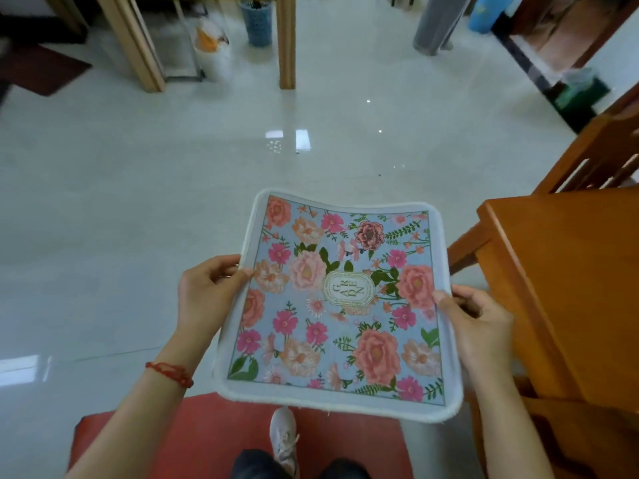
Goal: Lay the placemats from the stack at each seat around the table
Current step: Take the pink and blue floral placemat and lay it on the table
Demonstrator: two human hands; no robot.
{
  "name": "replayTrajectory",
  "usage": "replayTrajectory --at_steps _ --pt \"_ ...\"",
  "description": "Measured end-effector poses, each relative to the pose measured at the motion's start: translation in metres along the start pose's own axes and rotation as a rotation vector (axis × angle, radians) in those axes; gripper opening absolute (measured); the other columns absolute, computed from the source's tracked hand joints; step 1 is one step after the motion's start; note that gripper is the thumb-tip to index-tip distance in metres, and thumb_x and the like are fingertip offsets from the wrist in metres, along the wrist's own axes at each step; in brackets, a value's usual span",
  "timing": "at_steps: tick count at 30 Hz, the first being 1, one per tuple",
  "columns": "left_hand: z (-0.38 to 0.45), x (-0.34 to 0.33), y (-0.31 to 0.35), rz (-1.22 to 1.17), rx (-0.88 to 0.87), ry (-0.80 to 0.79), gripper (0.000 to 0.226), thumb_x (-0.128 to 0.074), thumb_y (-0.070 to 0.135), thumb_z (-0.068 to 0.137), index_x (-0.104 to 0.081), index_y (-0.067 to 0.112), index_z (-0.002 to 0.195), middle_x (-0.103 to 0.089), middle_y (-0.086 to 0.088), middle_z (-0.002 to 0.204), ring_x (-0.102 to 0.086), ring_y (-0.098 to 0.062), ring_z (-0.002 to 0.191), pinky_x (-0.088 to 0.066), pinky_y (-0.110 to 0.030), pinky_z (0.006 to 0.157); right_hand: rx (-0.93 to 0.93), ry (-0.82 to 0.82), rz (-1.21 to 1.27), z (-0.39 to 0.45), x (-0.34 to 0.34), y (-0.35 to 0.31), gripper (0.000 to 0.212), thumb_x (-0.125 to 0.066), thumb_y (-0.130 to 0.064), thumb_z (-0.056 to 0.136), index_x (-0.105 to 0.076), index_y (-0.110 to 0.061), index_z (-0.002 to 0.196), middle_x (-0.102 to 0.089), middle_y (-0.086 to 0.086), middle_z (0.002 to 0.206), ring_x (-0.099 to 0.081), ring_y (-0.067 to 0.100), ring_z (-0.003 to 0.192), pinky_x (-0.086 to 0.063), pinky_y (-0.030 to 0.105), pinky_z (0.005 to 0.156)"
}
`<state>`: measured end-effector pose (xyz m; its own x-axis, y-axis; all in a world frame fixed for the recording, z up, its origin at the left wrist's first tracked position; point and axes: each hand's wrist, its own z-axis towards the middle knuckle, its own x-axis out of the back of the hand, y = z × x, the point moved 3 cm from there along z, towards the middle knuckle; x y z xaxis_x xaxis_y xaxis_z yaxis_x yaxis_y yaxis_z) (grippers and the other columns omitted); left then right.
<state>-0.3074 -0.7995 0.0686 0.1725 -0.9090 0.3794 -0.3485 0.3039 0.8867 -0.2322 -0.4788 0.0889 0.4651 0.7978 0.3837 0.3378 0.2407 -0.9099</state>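
A floral placemat (340,305), pale blue with pink and peach flowers and a white border, hangs flat in the air in front of me above the floor. My left hand (207,288) pinches its left edge, thumb on top. My right hand (479,323) grips its right edge the same way. An orange wooden table (567,288) stands just to the right of the placemat, its corner near my right hand. No stack of placemats is in view.
A wooden chair (601,157) stands behind the table at the right. A red floor mat (193,440) lies under my feet, with my shoe (283,437) on it. Wooden furniture legs (287,43), a blue bin (257,22) and a grey cylinder (437,22) stand across the glossy tiled floor.
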Motion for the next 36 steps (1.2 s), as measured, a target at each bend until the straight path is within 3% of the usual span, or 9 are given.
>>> replayTrajectory --at_steps 5,11,14,18,24,28,33,36 --pt "0.043 0.021 -0.003 -0.013 0.058 0.036 0.023 -0.07 0.016 0.08 -0.069 0.011 0.103 -0.07 -0.006 0.085 -0.068 -0.023 0.076 -0.056 -0.035 0.075 0.04 -0.056 -0.009 0.024 -0.049 -0.02 0.007 -0.067 -0.013 0.082 -0.064 -0.02 0.078 -0.067 -0.002 0.066 -0.065 0.005 0.056 -0.049 0.013 0.047" --pt "0.092 0.015 0.004 -0.02 0.105 0.059 0.019 -0.069 0.014 0.08 -0.068 0.015 0.099 -0.068 0.0 0.082 -0.065 -0.014 0.068 -0.048 -0.02 0.058 0.042 -0.089 -0.024 0.073 -0.085 -0.036 0.008 -0.067 -0.013 0.082 -0.062 -0.019 0.077 -0.066 0.001 0.072 -0.065 0.006 0.062 -0.049 0.012 0.049" --pt "0.121 0.004 0.011 -0.016 0.13 0.07 0.019 -0.069 0.016 0.08 -0.067 0.017 0.099 -0.068 0.001 0.082 -0.066 -0.015 0.07 -0.05 -0.023 0.06 0.04 -0.109 -0.017 0.108 -0.101 -0.041 0.01 -0.066 -0.013 0.082 -0.062 -0.02 0.076 -0.065 0.001 0.071 -0.063 0.0 0.057 -0.048 0.011 0.047" --pt "0.165 -0.015 0.027 -0.006 0.151 0.089 0.021 -0.07 0.018 0.079 -0.068 0.016 0.1 -0.069 -0.001 0.085 -0.068 -0.02 0.073 -0.056 -0.033 0.071 0.009 -0.13 -0.043 0.162 -0.12 -0.048 0.006 -0.066 -0.017 0.082 -0.063 -0.02 0.079 -0.068 0.001 0.072 -0.066 0.007 0.059 -0.052 0.018 0.05" --pt "0.23 -0.047 0.067 -0.015 0.147 0.124 0.021 -0.07 0.018 0.08 -0.068 0.015 0.1 -0.069 -0.001 0.084 -0.067 -0.017 0.07 -0.05 -0.023 0.061 0.005 -0.145 -0.061 0.238 -0.143 -0.073 0.008 -0.065 -0.017 0.083 -0.061 -0.023 0.079 -0.067 0.002 0.074 -0.066 0.012 0.065 -0.051 0.014 0.048" --pt "0.274 -0.063 0.092 -0.005 0.134 0.113 0.02 -0.071 0.018 0.079 -0.069 0.015 0.098 -0.07 0.0 0.082 -0.067 -0.017 0.07 -0.053 -0.027 0.067 -0.018 -0.128 -0.059 0.28 -0.156 -0.086 0.003 -0.065 -0.018 0.083 -0.062 -0.018 0.084 -0.067 0.003 0.075 -0.066 0.012 0.066 -0.051 0.012 0.048" --pt "0.336 -0.086 0.116 0.012 0.1 0.063 0.02 -0.07 0.018 0.079 -0.07 0.015 0.098 -0.07 0.0 0.081 -0.068 -0.018 0.071 -0.055 -0.031 0.069 -0.043 -0.077 -0.025 0.327 -0.175 -0.095 0.004 -0.065 -0.015 0.083 -0.062 -0.018 0.084 -0.066 0.001 0.074 -0.064 0.001 0.059 -0.049 0.011 0.048" --pt "0.377 -0.102 0.131 0.028 0.076 0.011 0.018 -0.07 0.017 0.079 -0.07 0.015 0.097 -0.07 0.0 0.08 -0.067 -0.016 0.07 -0.053 -0.027 0.065 -0.063 -0.028 -0.023 0.352 -0.186 -0.1 0.005 -0.064 -0.016 0.083 -0.063 -0.015 0.088 -0.067 0.002 0.076 -0.066 0.007 0.061 -0.05 0.013 0.049"
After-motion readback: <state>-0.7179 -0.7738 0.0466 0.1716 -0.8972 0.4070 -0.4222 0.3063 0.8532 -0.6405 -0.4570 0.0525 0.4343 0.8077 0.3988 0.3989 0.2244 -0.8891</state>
